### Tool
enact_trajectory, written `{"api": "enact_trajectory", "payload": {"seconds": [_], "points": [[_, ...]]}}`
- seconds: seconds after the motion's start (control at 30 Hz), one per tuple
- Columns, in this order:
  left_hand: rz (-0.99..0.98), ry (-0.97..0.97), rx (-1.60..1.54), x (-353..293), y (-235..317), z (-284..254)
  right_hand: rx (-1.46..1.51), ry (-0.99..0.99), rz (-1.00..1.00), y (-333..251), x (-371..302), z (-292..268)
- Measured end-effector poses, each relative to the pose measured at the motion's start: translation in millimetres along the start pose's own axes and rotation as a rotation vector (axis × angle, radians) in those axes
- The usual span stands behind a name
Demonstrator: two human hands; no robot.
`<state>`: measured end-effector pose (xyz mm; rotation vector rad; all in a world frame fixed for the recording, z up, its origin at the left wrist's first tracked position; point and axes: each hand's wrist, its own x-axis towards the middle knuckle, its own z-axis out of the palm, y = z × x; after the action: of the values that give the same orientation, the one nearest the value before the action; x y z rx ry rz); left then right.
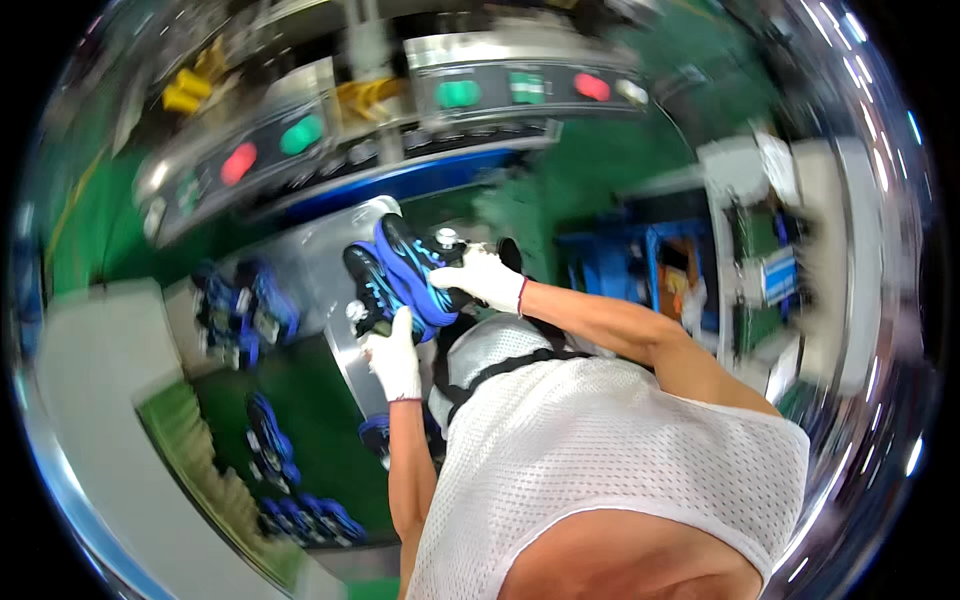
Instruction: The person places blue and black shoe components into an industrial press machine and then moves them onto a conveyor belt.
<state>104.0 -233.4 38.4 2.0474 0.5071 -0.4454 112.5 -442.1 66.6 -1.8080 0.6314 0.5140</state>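
In front of my body I hold a pair of sneakers, black with light blue marks and blue-violet soles. My left hand (395, 362), in a white glove, is closed at the heel end of the left sneaker (368, 275), with its thumb raised along the shoe. Also gloved, my right hand (482, 280) grips the right sneaker (402, 240) near its heel. The two soles face each other and touch or nearly touch. Something white shows at each shoe's opening. Palms and some fingers are hidden.
A grey metal table (320, 245) lies beyond the sneakers. More blue-black shoes (245, 305) sit at the left, with others lower on a green surface (335, 440). Across the back runs a machine panel (500, 92) with red and green buttons. Blue crates (610, 260) stand at the right.
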Motion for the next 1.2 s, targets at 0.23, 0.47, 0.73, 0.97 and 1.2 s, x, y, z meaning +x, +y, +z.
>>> {"api": "enact_trajectory", "payload": {"seconds": [0.23, 0.47, 0.73, 0.97, 1.2], "points": [[0.563, -0.416, 0.581, -64, 134, 109, 0.279, 0.609, 0.185, 87, -136, -162], [0.709, -1.197, 0.202, -190, 259, 244, 0.955, 1.348, 0.099, 169, -252, -221], [1.191, -1.384, 0.157, -330, 300, 461, 0.282, 1.935, 0.612, 262, -379, -344], [1.534, -1.172, 0.312, -394, 282, 613, 0.098, 1.686, 0.999, 361, -365, -417], [1.423, -1.188, 0.142, -329, 281, 556, -0.27, 2.063, 0.398, 290, -310, -421]]}}
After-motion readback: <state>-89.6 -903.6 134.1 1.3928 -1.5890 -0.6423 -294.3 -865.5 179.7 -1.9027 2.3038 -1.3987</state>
